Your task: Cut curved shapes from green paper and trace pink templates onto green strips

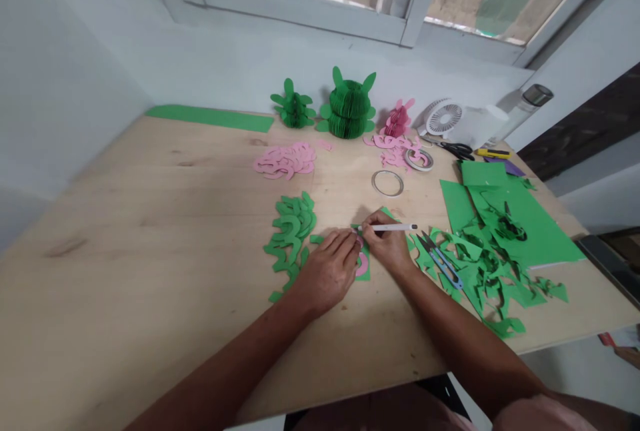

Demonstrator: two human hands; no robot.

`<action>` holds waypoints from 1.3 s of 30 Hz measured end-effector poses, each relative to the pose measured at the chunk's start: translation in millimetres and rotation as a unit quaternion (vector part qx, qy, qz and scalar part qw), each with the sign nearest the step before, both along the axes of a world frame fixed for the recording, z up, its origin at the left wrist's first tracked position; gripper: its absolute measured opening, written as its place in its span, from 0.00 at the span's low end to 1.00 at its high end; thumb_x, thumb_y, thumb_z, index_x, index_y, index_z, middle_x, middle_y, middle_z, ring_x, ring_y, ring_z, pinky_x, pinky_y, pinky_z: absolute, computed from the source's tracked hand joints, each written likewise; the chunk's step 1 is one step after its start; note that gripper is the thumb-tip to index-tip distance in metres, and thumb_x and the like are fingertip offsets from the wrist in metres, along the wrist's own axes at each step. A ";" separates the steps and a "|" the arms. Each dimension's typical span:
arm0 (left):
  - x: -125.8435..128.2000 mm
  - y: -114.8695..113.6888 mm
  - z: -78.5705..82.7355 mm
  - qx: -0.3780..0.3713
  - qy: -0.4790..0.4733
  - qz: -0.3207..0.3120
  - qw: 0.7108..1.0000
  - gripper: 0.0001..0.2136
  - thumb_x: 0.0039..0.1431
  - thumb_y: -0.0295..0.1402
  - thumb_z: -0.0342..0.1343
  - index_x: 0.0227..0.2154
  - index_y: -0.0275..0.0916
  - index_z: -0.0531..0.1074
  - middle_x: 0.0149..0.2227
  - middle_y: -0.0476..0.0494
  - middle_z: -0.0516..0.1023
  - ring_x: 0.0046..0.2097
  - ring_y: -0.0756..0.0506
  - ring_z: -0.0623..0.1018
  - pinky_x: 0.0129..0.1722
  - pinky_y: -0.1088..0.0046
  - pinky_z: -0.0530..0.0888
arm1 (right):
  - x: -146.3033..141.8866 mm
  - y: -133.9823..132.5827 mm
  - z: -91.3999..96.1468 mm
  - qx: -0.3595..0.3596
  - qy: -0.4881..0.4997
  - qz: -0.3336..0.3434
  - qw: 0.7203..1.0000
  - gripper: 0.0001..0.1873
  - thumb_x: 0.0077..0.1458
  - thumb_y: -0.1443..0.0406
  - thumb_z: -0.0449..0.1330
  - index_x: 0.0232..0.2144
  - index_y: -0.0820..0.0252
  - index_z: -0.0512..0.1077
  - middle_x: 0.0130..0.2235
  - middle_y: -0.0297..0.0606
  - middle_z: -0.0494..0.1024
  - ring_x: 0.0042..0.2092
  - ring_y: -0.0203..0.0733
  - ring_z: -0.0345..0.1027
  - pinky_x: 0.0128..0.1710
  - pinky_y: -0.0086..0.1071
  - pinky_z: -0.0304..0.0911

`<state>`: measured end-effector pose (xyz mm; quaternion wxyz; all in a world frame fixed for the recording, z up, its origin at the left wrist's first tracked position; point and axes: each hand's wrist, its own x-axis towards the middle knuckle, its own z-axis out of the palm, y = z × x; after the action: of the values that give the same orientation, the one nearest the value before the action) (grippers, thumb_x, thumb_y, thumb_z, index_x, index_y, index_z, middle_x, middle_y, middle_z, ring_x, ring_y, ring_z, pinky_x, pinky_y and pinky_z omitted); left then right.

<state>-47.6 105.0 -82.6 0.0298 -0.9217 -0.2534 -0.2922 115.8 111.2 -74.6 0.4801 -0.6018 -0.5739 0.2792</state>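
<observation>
My left hand (pixel 326 272) lies flat on the table, fingers stretched out and pressing on a curved pink paper cutout (pixel 363 264). Beneath the cutout is a small piece of green paper (pixel 367 275), partly covered by the fingers. My right hand (pixel 389 244) pinches a white pen (pixel 393 227), its tip end close to the cutout's top edge and the left fingertips. A loose pile of curved green paper cutouts (pixel 291 223) lies just left of my left hand. To the right of my right hand lie blue thread snips (pixel 444 264) among green scraps.
Green paper scraps (pixel 487 264) and green sheets (pixel 545 231) cover the right side. Pink cutouts (pixel 287 159), tape rolls (pixel 387 183), black scissors (pixel 457 149) and a yellow cutter (pixel 493 153) lie farther back. Folded-paper figures (pixel 349 111) and a white fan (pixel 444 117) stand by the wall.
</observation>
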 end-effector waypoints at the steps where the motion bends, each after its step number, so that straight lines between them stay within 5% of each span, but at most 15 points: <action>1: 0.1 -0.1 0.2 -0.002 0.001 0.000 1.000 0.15 0.60 0.25 0.46 0.46 0.27 0.72 0.48 0.29 0.76 0.51 0.38 0.75 0.54 0.53 0.71 | 0.0 -0.1 -0.1 0.000 0.000 -0.001 1.000 0.05 0.47 0.66 0.55 0.21 0.56 0.64 0.21 0.29 0.66 0.24 0.36 0.60 0.24 0.28 0.56; 39: -0.8 0.4 0.7 -0.015 0.007 -0.001 1.000 0.15 0.60 0.27 0.47 0.46 0.27 0.72 0.48 0.29 0.76 0.51 0.38 0.74 0.54 0.54 0.71 | 0.5 -3.7 -1.1 -0.007 -0.010 -0.032 0.999 0.05 0.46 0.67 0.55 0.20 0.56 0.64 0.20 0.27 0.65 0.23 0.35 0.59 0.23 0.28 0.54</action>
<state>-48.5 105.3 -82.0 0.0174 -0.9244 -0.2561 -0.2823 116.3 107.5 -75.7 0.4787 -0.6262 -0.5571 0.2614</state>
